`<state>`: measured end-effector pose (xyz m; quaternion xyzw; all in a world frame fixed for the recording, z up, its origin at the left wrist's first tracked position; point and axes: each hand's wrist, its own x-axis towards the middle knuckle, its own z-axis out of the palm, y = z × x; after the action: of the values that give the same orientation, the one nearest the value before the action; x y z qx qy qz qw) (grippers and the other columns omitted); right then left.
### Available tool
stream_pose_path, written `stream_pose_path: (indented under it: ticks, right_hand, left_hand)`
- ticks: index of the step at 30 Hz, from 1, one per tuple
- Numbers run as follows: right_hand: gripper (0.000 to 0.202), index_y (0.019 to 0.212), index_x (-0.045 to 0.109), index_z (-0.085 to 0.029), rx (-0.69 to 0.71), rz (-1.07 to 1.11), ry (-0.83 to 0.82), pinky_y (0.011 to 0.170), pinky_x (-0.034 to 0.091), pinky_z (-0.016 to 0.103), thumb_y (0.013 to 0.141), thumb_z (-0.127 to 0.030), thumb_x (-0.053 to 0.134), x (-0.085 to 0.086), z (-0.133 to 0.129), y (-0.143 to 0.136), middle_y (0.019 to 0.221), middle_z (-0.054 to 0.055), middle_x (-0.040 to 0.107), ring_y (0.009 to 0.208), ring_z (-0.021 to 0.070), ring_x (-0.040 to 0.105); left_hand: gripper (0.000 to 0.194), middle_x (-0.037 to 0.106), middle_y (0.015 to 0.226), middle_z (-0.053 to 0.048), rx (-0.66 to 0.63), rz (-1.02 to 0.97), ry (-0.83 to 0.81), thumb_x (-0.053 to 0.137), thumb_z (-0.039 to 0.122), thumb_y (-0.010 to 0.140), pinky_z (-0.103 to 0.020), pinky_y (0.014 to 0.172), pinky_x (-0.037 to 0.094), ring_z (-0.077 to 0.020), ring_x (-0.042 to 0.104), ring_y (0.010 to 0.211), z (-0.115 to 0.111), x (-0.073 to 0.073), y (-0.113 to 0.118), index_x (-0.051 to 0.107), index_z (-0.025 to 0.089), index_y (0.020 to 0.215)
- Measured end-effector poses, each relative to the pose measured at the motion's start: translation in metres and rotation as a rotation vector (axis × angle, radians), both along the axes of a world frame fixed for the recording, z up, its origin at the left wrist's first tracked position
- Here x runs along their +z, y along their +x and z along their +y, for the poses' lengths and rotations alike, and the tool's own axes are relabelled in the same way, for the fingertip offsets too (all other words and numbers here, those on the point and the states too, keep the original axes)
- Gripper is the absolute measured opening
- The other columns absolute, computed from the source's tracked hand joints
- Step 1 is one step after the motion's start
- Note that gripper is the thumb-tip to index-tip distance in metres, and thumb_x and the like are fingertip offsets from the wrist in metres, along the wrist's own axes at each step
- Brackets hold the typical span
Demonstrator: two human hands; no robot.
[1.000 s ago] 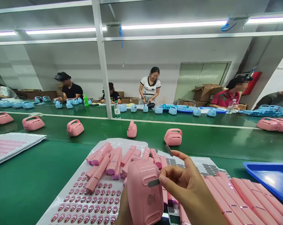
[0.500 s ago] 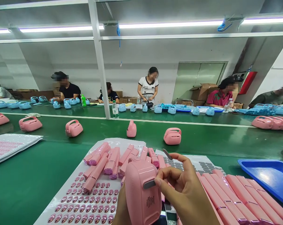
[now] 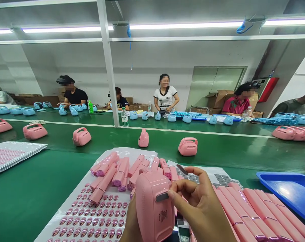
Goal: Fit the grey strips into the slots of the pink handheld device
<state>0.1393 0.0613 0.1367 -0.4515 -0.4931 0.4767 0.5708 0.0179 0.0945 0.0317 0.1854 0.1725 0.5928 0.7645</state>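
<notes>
My left hand (image 3: 130,226) grips a pink speaker-like case (image 3: 154,205) from below and behind; only its fingers show at the bottom edge. My right hand (image 3: 200,208) presses a small grey oval pad (image 3: 162,196) against the case's side with the thumb. A second grey pad (image 3: 182,169) sticks to the tip of its index finger. Behind the case lies a pile of pink handle pieces (image 3: 119,174) on a white sheet (image 3: 132,154).
A sheet of shiny pink stickers (image 3: 92,222) lies at lower left, a sheet of grey pads (image 3: 223,179) behind my right hand. Long pink bars (image 3: 258,211) lie at right beside a blue tray (image 3: 291,190). Pink cases (image 3: 188,146) sit on the green conveyor (image 3: 218,151). Co-workers sit across.
The case and both hands have hardly moved; my thumb stays on the grey pad. The standing co-worker opposite has straightened up. The view has shifted slightly.
</notes>
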Motion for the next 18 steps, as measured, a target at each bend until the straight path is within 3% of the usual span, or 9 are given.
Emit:
stream_pose_path:
  ticks: [6, 12, 18]
  right_hand:
    - [0.052, 0.105, 0.031, -0.026, 0.013, -0.028, 0.020, 0.061, 0.043, 0.030, 0.070, -0.036, 0.068, 0.001, 0.000, 0.000, 0.068, -0.005, 0.060, 0.065, 0.0163, 0.053]
    - [0.047, 0.104, 0.029, -0.029, 0.022, -0.074, 0.063, 0.073, 0.045, 0.037, 0.074, -0.035, 0.065, -0.001, 0.000, 0.000, 0.069, -0.007, 0.060, 0.069, 0.0179, 0.058]
    - [0.042, 0.101, 0.029, -0.030, -0.011, -0.124, 0.083, 0.073, 0.046, 0.038, 0.074, -0.033, 0.061, 0.000, -0.003, -0.001, 0.067, -0.008, 0.058, 0.073, 0.0198, 0.061]
  left_hand:
    - [0.023, 0.056, 0.068, -0.006, 0.014, 0.015, -0.023, 0.062, 0.036, 0.078, -0.032, 0.060, 0.044, -0.0186, 0.051, 0.061, -0.003, 0.008, 0.001, 0.059, 0.014, 0.076]
    - [0.024, 0.059, 0.075, -0.010, -0.012, 0.008, -0.013, 0.064, 0.036, 0.075, -0.033, 0.067, 0.045, -0.0224, 0.054, 0.071, -0.004, 0.017, 0.003, 0.060, 0.013, 0.079]
    - [0.022, 0.056, 0.068, -0.006, -0.024, -0.007, -0.089, 0.063, 0.036, 0.076, -0.033, 0.062, 0.044, -0.0192, 0.051, 0.062, 0.001, 0.008, 0.001, 0.058, 0.015, 0.075]
